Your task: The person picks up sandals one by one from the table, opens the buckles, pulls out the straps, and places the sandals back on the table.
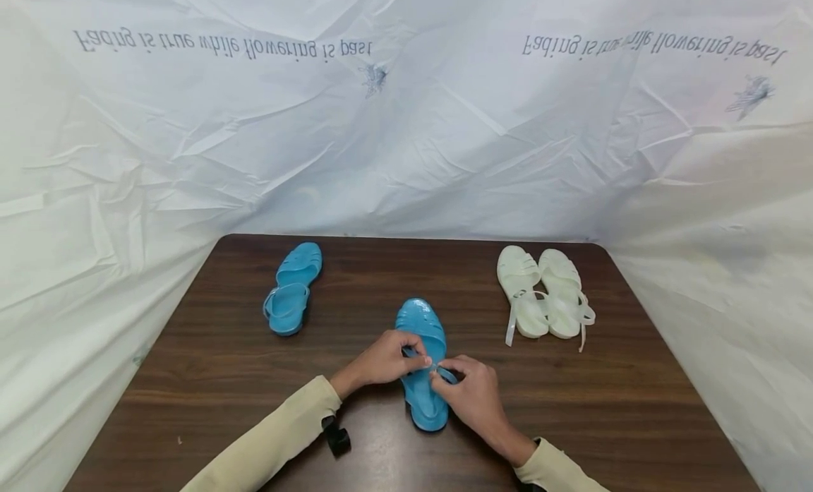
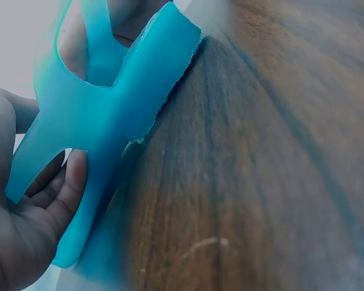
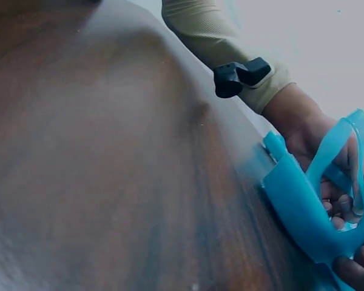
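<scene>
A blue jelly sandal (image 1: 418, 319) lies on the table with its toe pointing away, between my two hands. My left hand (image 1: 389, 358) pinches the ankle strap over the sandal's opening from the left side. From the right, my right hand (image 1: 473, 394) pinches the same strap, its fingertips close to the left ones. In the left wrist view the sandal's side and heel (image 2: 103, 115) rise beside the curled fingers. The right wrist view shows the heel (image 3: 303, 212) and a raised strap loop. The strap's fastening is hidden by the fingertips.
A second blue sandal (image 1: 295, 294) lies at the back left of the dark wooden table (image 1: 241, 400). Two white sandals, one on the left (image 1: 517, 270) and one on the right (image 1: 560, 277), lie side by side at the back right. White sheeting (image 1: 406, 153) hangs behind.
</scene>
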Demonstrator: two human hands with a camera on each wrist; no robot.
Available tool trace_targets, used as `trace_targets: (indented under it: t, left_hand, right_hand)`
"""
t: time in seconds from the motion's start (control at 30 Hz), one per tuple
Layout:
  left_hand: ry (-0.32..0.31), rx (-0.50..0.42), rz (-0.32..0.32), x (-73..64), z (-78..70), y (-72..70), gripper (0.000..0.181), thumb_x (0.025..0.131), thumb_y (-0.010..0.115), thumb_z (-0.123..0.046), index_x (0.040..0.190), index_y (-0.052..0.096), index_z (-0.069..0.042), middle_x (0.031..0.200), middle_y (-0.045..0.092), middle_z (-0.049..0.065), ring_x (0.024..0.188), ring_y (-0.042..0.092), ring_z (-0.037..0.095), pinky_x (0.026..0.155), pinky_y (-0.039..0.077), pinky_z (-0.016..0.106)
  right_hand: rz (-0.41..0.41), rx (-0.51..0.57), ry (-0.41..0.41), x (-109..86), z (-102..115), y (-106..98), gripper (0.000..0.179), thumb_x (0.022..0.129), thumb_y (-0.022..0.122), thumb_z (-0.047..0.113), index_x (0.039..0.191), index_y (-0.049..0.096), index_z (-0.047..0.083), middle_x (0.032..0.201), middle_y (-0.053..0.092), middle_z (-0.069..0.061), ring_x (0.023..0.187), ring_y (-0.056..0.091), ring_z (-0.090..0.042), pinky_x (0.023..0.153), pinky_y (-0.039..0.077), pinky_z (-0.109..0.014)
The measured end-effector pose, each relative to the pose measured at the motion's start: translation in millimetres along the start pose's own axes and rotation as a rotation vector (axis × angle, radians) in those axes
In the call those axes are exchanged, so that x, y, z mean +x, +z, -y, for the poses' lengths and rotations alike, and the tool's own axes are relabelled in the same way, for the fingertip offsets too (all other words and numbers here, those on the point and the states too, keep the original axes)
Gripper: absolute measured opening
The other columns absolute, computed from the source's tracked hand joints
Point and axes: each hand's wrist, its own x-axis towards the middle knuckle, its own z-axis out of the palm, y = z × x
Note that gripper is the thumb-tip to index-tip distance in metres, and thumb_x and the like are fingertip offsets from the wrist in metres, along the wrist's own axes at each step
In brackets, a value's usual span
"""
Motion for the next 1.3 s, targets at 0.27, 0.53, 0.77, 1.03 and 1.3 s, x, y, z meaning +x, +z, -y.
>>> trace_targets:
  t: [0.27, 0.53, 0.77, 1.03, 1.3]
  left_hand:
    - [-0.010, -0.021, -0.003, -0.3, 0.5, 1.0, 0.015, 0.101, 0.067, -0.025, 0.088, 0.074, -0.024, 0.080, 0.068, -0.009, 0.062, 0.057, 0.007, 0.059, 0.049, 0.024]
    - [-0.025, -0.030, 0.005, 0.3, -1.6, 0.1, 0.015, 0.101, 0.067, -0.025, 0.087, 0.074, -0.025, 0.079, 0.069, -0.005, 0.061, 0.056, 0.006, 0.059, 0.050, 0.024]
    - [-0.038, -0.049, 0.001, 0.9, -4.7, -0.3, 0.014, 0.101, 0.067, -0.025, 0.089, 0.074, -0.023, 0.078, 0.069, -0.004, 0.064, 0.062, 0.013, 0.059, 0.053, 0.027]
    - [-0.013, 0.004, 0.040, -2.5, -5.7, -1.0, 0.016, 0.101, 0.068, -0.030, 0.086, 0.074, -0.027, 0.078, 0.069, -0.010, 0.060, 0.056, 0.006, 0.058, 0.049, 0.023]
    - [-0.020, -0.017, 0.037, -5.8, -2.5, 2.8, 0.017, 0.098, 0.069, -0.042, 0.090, 0.075, -0.028, 0.083, 0.071, -0.014, 0.061, 0.055, 0.003, 0.060, 0.049, 0.021]
  right_hand:
    - [0.078, 0.034, 0.040, -1.4, -2.3, 0.2, 0.027, 0.089, 0.080, 0.043, 0.095, 0.081, 0.016, 0.083, 0.068, 0.012, 0.071, 0.061, 0.000, 0.062, 0.051, -0.022]
    - [0.084, -0.045, -0.011, -1.1, -0.8, 1.3, 0.022, 0.090, 0.080, 0.037, 0.090, 0.079, 0.016, 0.082, 0.064, 0.011, 0.069, 0.057, 0.002, 0.060, 0.049, -0.021]
    - [0.055, -0.066, -0.057, -1.6, -1.4, 6.2, 0.010, 0.083, 0.083, 0.016, 0.082, 0.074, 0.017, 0.076, 0.059, 0.011, 0.067, 0.053, 0.000, 0.059, 0.047, -0.020]
    - [0.061, -0.054, -0.057, -3.4, -0.7, 4.2, 0.007, 0.084, 0.084, 0.016, 0.089, 0.080, 0.015, 0.078, 0.065, 0.012, 0.073, 0.057, -0.001, 0.062, 0.049, -0.022]
    - [0.048, -0.035, -0.037, -5.5, 0.4, 1.3, 0.009, 0.084, 0.085, 0.020, 0.091, 0.081, 0.015, 0.081, 0.068, 0.011, 0.075, 0.061, -0.001, 0.064, 0.052, -0.022]
